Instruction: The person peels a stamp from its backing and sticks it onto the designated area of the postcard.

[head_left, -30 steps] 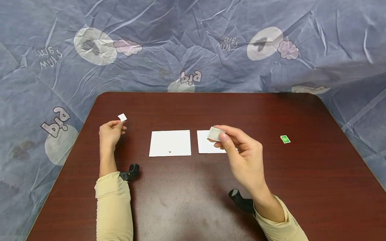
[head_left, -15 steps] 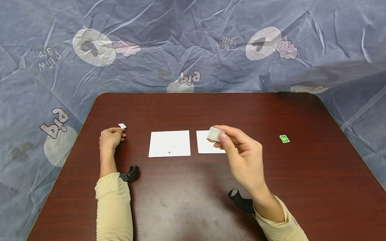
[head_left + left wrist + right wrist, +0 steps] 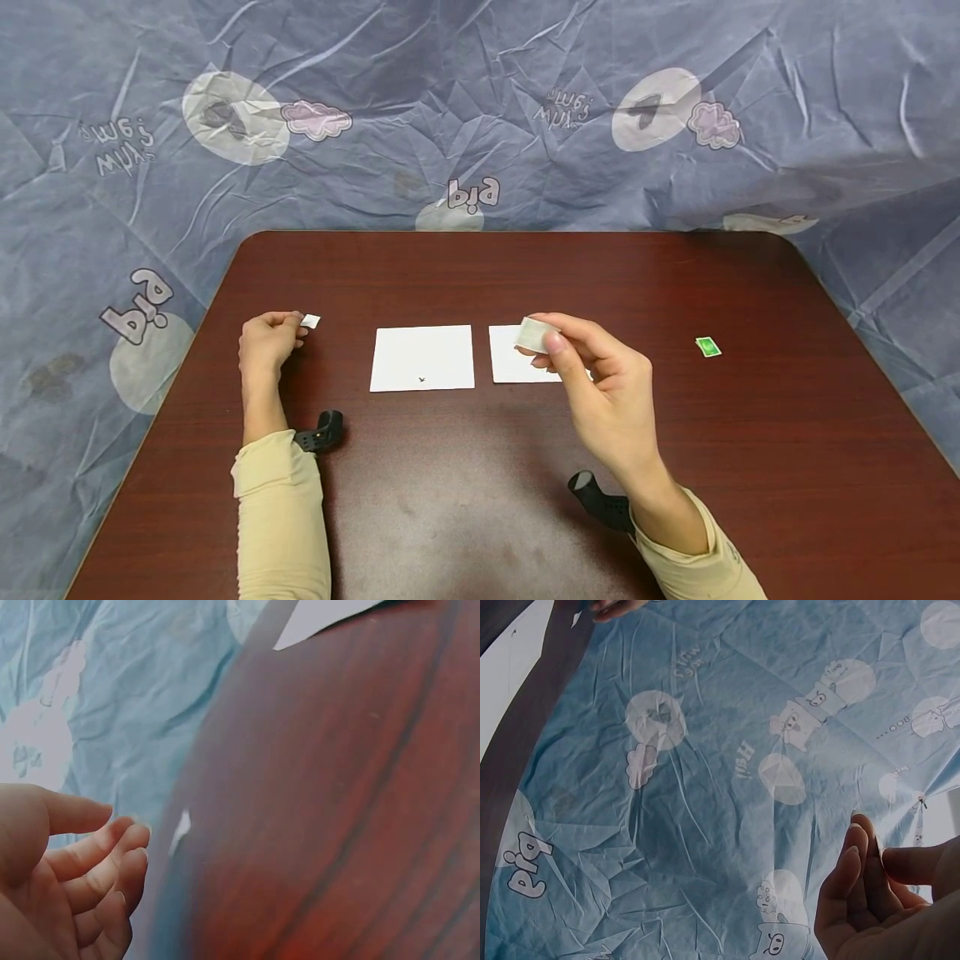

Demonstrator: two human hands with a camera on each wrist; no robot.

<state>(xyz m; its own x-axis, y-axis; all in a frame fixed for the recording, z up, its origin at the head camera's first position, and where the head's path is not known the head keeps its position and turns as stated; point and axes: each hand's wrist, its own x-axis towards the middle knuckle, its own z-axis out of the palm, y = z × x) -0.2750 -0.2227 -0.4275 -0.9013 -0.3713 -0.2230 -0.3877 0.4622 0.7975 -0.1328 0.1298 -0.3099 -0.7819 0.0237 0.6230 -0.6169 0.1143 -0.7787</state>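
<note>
In the head view, my left hand (image 3: 267,340) is over the left side of the table, fingertips right beside a small white square of paper (image 3: 311,321). The left wrist view shows a gap between the fingers (image 3: 94,881) and that white square (image 3: 181,832), with thumb and forefinger apart. Raised in front of the second white sheet (image 3: 504,358), my right hand (image 3: 611,392) pinches a small pale square of paper (image 3: 532,335) between thumb and forefinger. In the right wrist view this square is seen almost edge-on.
A white sheet (image 3: 422,358) with a small dark mark near its front edge lies mid-table. Further right is a small green, white-edged piece (image 3: 708,347). The brown table (image 3: 465,500) ends at a patterned grey-blue cloth (image 3: 480,108) behind. Both wrists carry black cameras.
The white square at my left hand has come down and slightly right; my left hand has let go of it and drawn a little left. My right hand keeps still.
</note>
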